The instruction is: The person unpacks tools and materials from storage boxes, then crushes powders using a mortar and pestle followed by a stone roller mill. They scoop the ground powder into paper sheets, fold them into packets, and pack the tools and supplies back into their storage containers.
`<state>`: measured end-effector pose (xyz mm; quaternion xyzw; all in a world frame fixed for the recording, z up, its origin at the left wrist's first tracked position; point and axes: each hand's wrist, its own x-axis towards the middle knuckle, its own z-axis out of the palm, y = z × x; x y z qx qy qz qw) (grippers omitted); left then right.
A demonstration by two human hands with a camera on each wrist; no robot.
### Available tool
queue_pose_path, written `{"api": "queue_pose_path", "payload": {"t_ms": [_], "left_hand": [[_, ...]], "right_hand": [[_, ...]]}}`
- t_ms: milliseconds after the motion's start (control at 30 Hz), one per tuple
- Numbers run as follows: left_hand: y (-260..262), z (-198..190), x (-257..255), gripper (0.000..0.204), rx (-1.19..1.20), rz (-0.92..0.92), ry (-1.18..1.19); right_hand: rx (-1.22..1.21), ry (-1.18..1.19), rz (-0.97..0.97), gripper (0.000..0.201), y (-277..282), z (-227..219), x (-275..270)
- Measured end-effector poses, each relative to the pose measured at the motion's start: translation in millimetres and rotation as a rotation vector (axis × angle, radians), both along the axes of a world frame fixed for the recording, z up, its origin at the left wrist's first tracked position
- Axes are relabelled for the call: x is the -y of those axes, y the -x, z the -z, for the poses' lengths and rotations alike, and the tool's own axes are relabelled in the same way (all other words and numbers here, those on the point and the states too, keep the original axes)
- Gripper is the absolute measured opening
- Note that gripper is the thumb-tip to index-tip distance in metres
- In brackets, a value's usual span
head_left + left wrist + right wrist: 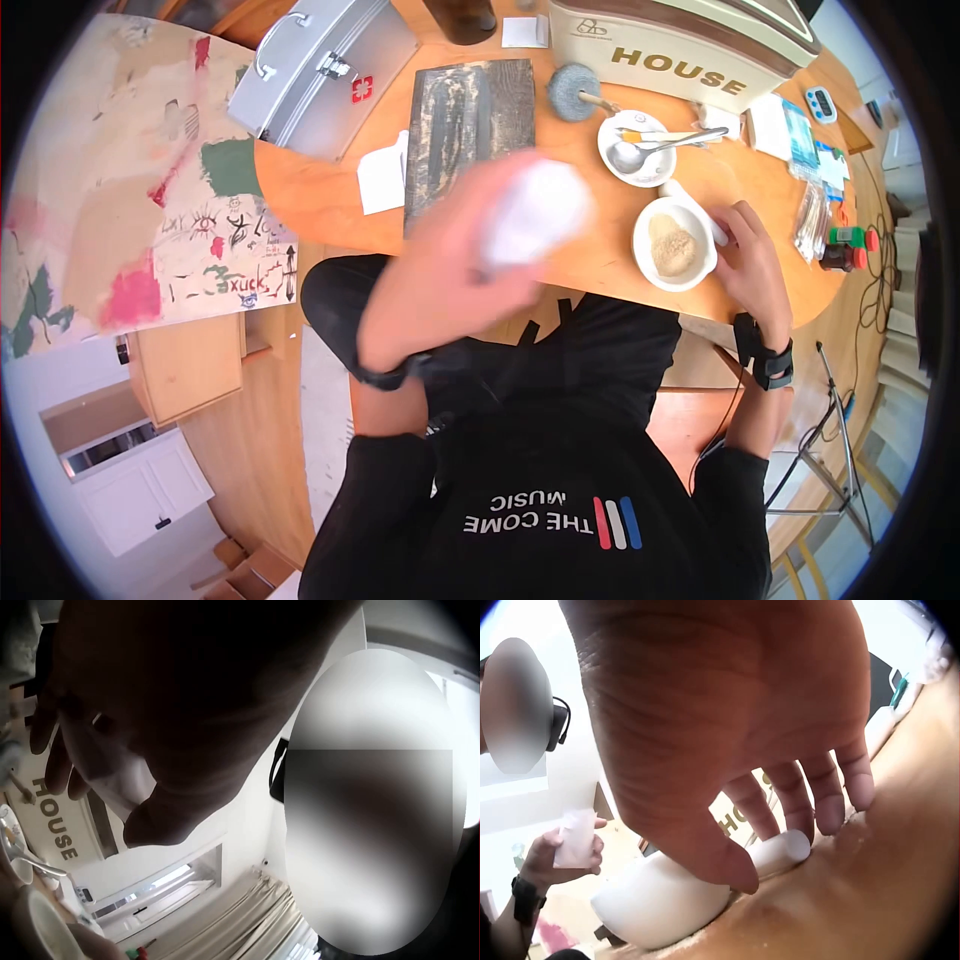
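Note:
Raised over the near table edge, the left hand (450, 260) grips a whitish object (535, 212), blurred in the head view. The right wrist view shows it as a pale, squarish, partly see-through piece (576, 841) between thumb and fingers. A white bowl (640, 262) of beige powder (673, 248) stands near the table's front edge. Beside it on the right is the right hand (750, 265), fingers loosely bent and spread. In the right wrist view its thumb lies next to the bowl (656, 904) and a white rod-like part (780, 853); contact is unclear.
Behind the bowl, a small white dish (615, 165) bears a spoon (630, 155) and a brush. A dark board (470, 110), metal case (325, 75), grey round-headed tool (574, 92) and HOUSE box (670, 60) stand farther back. Swabs (812, 218) and small bottles (845, 258) lie right.

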<state>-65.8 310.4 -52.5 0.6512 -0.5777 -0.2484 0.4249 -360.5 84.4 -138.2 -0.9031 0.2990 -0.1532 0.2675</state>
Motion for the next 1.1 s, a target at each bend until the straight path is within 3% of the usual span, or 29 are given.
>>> {"api": "queue_pose_path", "payload": {"t_ms": [33, 100, 167, 267, 300, 367, 433, 500, 567, 600, 667, 700, 767, 833, 900, 967, 1100], "left_hand": [[-10.4, 3.5, -30.8, 0.075, -0.228, -0.232, -0.027], [-52.5, 19.9, -62.2, 0.069, -0.059, -0.623, -0.007], [-101.9, 46.4, -69.2, 0.063, 0.155, -0.774, -0.059], [-159.2, 88.0, -64.3, 0.061, 0.367, -0.634, -0.129], [-160.5, 93.0, -56.3, 0.061, 0.348, -0.635, -0.124], [-164.4, 97.5, -43.7, 0.067, 0.532, -0.587, -0.157], [-167.1, 110.6, -36.8, 0.07, 0.509, -0.59, -0.167], [-169.7, 122.7, -35.6, 0.073, 0.492, -0.587, -0.179], [-169.2, 129.9, -41.3, 0.077, 0.607, -0.597, -0.072], [-154.1, 113.3, -39.9, 0.077, 0.608, -0.59, -0.074], [-116.5, 71.4, -41.2, 0.072, 0.559, -0.744, -0.083], [-97.3, 55.8, -39.5, 0.072, 0.562, -0.736, -0.086], [-55.3, 35.2, -33.5, 0.069, 0.34, -0.643, 0.205], [-3.5, 30.9, -21.6, 0.069, 0.116, -0.371, 0.248], [32.1, 46.7, 6.9, 0.08, 0.08, -0.033, 0.194], [61.7, 68.4, 39.4, 0.092, 0.069, 0.112, 0.232], [87.3, 105.9, 73.3, 0.103, 0.013, 0.186, 0.219]], "right_hand": [[-0.004, -0.004, 0.008, 0.033, -2.3, 3.3, -1.4], [-0.017, 0.012, -0.036, 0.027, -0.4, 9.5, 7.8], [-0.02, 0.054, -0.044, 0.021, 5.2, 4.6, 7.9], [-0.062, -0.062, 0.022, 0.018, 20.4, -7.9, 10.0], [-0.078, -0.051, 0.022, 0.018, 29.7, -9.0, 12.7], [0.031, -0.059, 0.079, 0.02, 44.8, -11.1, 17.5], [0.019, -0.146, 0.183, 0.02, 50.9, -14.1, 20.0], [0.217, -0.329, 0.332, 0.017, 41.6, -16.8, 15.4], [0.266, -0.333, 0.354, 0.017, 29.3, -10.8, 12.8], [0.313, -0.309, 0.355, 0.018, 21.0, -7.4, 10.6], [0.379, -0.272, 0.342, 0.018, 6.3, -0.8, 5.7], [0.38, -0.276, 0.35, 0.018, 2.2, 2.2, 4.8], [0.36, -0.189, 0.381, 0.017, -1.7, 7.8, 4.1], [0.382, -0.152, 0.435, 0.014, 0.9, 8.0, -1.0], [0.639, -0.127, 0.452, 0.011, 8.3, -6.9, -19.6], [0.671, -0.165, 0.441, 0.01, 10.4, -15.5, -39.8], [0.233, -0.142, 0.249, 0.014, -8.8, -16.5, -62.5]]}}
